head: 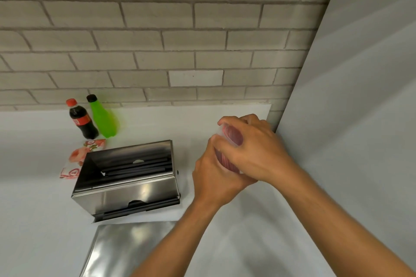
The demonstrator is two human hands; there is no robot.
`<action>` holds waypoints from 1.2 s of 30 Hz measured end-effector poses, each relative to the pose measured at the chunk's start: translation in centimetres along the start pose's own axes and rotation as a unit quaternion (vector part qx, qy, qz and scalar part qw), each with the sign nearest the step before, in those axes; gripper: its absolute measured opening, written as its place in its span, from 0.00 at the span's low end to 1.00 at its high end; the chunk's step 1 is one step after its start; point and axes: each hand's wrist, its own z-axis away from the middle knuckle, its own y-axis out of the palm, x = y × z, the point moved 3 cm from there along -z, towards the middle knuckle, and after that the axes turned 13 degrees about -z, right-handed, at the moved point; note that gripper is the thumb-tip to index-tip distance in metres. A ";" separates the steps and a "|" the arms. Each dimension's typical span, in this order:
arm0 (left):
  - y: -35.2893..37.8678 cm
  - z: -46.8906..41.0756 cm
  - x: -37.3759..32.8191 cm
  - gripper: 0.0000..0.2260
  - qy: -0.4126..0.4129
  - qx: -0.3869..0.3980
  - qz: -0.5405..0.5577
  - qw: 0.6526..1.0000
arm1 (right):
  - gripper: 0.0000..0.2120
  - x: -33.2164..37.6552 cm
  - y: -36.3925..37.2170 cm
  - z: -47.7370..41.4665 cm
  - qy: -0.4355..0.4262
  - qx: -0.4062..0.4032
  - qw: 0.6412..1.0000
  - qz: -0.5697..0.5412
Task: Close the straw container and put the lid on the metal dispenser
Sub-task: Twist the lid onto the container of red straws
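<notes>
Both hands grasp the clear plastic straw container with red straws inside (231, 141), held above the white counter (45, 220) at its right side: the left hand (213, 177) clenches the body, the right hand (252, 150) covers the top. If the cap sits crooked, straws may spill. The flat shiny metal lid (126, 247) lies before the open steel dispenser box (130, 177); it could slide when grabbed.
</notes>
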 end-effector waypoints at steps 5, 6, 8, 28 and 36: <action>3.2 -0.1 2.7 0.40 -0.007 0.018 0.030 0.999 | 0.35 -2.8 2.0 -0.2 0.054 0.049 0.997 0.036; 3.7 -0.2 3.6 0.41 -0.002 0.022 0.043 0.999 | 0.40 -3.6 2.3 -0.1 0.070 0.077 0.994 0.034; 4.6 -0.4 5.3 0.41 0.003 0.025 0.045 0.999 | 0.50 -5.2 2.8 0.2 0.093 0.146 0.985 0.027; 10.8 1.4 12.7 0.45 -0.096 0.084 0.093 0.987 | 0.60 -12.2 8.7 -0.2 0.104 0.228 0.963 0.096; 10.8 1.6 12.4 0.44 -0.091 0.087 0.084 0.989 | 0.62 -12.7 8.8 -0.3 0.107 0.228 0.963 0.093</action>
